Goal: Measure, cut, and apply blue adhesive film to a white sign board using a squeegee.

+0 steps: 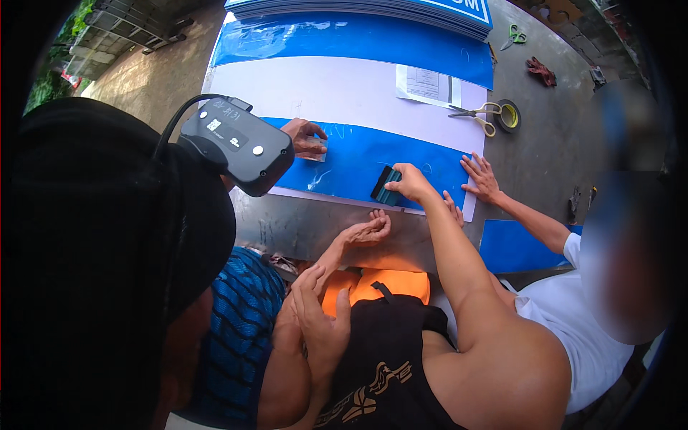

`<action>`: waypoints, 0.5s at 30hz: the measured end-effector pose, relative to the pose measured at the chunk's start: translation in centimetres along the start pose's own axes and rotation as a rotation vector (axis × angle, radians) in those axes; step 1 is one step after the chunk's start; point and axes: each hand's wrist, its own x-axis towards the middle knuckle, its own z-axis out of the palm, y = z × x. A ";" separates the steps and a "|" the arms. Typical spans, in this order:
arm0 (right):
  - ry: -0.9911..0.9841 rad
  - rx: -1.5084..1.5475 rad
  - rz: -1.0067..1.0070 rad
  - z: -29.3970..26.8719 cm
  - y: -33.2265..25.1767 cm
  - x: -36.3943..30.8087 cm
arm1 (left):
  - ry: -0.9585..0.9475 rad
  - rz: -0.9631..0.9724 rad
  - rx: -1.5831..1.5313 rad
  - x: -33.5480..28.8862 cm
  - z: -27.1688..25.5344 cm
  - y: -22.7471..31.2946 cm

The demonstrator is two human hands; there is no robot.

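My right hand (410, 183) reaches out and grips a dark squeegee (387, 186), pressing it on a blue film (358, 154) that lies over a white board (322, 89). My left hand (322, 315) is low in front of my black vest; its open fingers rest on another person's forearm. That person's palm-up hand (365, 231) lies at the board's near edge. A person in a black cap, at the left, holds the film's left end with one hand (304, 136). On the right, a person in a white shirt presses a flat hand (480, 175) on the film's right end.
The capped person wears a black head-mounted device (240, 143). On the board's far right lie yellow-handled scissors (476, 115), a tape roll (509, 115) and a printed paper (428, 84). Green scissors (514, 34) and a red cloth (541, 72) lie on the concrete. A blue offcut (516, 247) lies at the right.
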 end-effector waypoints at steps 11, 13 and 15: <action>0.012 -0.485 0.077 -2.9 -0.5 1.8 | 0.196 -0.183 -0.020 5.0 3.3 -3.5; 0.057 -0.406 0.011 -3.0 0.4 1.5 | 0.232 -0.234 -0.099 6.7 4.0 -4.0; 0.080 -0.407 -0.019 -3.1 1.5 0.9 | 0.251 -0.211 -0.098 8.9 5.4 -4.4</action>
